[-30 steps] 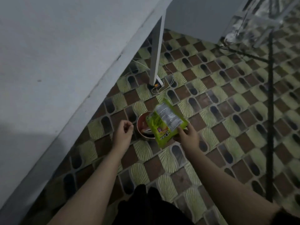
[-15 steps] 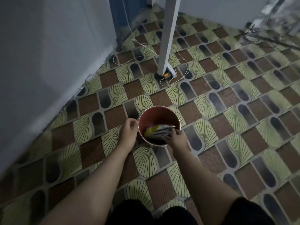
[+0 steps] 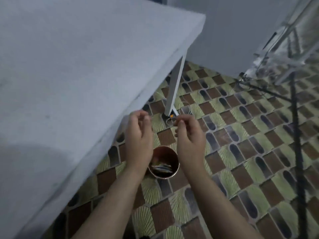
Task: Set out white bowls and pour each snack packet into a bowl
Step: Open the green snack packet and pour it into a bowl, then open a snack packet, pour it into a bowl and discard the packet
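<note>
Hovering empty with loosely curled fingers, left hand and right hand flank the packet-filled bin below.

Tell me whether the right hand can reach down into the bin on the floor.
Probably yes. The right hand is empty, raised just above the bin, whose open top is uncovered; only wrappers lie inside, and nothing sits between them.

Patterned tile floor, round bin of empty packets standing on it; white table leg, cables
</note>
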### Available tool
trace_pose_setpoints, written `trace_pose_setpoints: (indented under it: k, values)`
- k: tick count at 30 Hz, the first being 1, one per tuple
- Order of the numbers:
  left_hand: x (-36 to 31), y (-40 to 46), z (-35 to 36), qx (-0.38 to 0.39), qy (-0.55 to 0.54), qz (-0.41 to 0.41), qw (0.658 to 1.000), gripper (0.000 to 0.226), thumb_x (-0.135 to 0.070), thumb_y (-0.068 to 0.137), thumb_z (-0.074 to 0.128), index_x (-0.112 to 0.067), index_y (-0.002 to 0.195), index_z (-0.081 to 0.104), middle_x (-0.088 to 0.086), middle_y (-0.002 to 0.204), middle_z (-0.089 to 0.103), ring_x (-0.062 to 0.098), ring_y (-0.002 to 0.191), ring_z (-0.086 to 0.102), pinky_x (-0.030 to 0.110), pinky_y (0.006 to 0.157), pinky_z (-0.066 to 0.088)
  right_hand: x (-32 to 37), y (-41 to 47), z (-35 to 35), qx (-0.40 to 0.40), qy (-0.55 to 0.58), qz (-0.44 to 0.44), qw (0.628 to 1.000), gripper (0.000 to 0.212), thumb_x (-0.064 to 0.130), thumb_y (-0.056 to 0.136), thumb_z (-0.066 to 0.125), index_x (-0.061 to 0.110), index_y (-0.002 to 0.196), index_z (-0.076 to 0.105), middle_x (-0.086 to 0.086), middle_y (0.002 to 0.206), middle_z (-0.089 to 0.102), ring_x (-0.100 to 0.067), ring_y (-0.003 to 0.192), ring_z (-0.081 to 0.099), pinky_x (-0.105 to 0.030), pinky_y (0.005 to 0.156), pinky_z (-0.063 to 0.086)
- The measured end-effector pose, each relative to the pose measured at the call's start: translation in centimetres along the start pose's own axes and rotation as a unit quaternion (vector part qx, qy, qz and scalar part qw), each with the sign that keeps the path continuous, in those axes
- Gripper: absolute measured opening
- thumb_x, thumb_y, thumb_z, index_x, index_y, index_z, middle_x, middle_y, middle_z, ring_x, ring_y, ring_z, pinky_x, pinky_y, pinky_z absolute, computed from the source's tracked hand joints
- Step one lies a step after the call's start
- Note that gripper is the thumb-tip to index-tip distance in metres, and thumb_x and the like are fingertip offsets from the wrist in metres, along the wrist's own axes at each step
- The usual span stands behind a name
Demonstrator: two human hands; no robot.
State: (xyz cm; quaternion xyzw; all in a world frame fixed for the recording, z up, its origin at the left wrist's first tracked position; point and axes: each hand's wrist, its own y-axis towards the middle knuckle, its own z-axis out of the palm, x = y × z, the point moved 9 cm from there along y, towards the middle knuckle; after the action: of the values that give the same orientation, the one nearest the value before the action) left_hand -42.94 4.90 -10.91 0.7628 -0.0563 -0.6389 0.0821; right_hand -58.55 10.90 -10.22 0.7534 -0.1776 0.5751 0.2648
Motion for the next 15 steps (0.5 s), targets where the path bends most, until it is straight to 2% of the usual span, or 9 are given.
trace_pose_setpoints:
  k: [3,7,12,15]
  values:
    - [-8.2,1.7,-4.7,-0.008,-0.057,0.04,0.998,0.014,-0.023,0.101,0.043,-0.033,0.096,0.051,-0.019,0.087,0.062,0.007,0.077,0.061,0.016,0.065,0.049,9.8,0.1,1.6,0.042,0.004,-0.081,0.996,0.019,0.007,0.098,0.049,0.018,0.094,0.064,0.005,0.083,0.064,-0.008,0.074,0.06,-0.029,0.064,0.049]
    - [-14.0,1.9,-14.2,-0.065,-0.055,0.07,0.994,0.014,-0.024,0.1,0.04,-0.029,0.098,0.053,-0.016,0.091,0.062,0.011,0.081,0.061,0.025,0.072,0.052,19.1,-1.6,6.2,0.092,0.041,-0.163,0.981,0.02,0.004,0.096,0.048,0.015,0.097,0.064,0.006,0.089,0.066,-0.008,0.083,0.063,-0.026,0.066,0.051]
    - [-13.2,1.6,-28.6,-0.219,-0.024,0.059,0.974,0.019,-0.016,0.102,0.041,-0.027,0.094,0.054,-0.016,0.087,0.062,0.012,0.078,0.059,0.03,0.073,0.049,26.1,-4.4,16.4,0.194,0.083,-0.213,0.954,0.021,0.003,0.096,0.047,0.016,0.095,0.064,0.01,0.088,0.065,-0.009,0.079,0.061,-0.017,0.06,0.044]
    - [-10.8,1.6,-36.8,-0.319,0.0,0.027,0.948,0.024,-0.015,0.101,0.041,-0.032,0.088,0.053,-0.015,0.084,0.061,0.009,0.075,0.057,0.033,0.073,0.046,28.3,-6.0,23.6,0.252,0.109,-0.223,0.935,0.021,0.004,0.095,0.048,0.017,0.094,0.064,0.01,0.089,0.066,-0.01,0.081,0.062,-0.02,0.064,0.046]
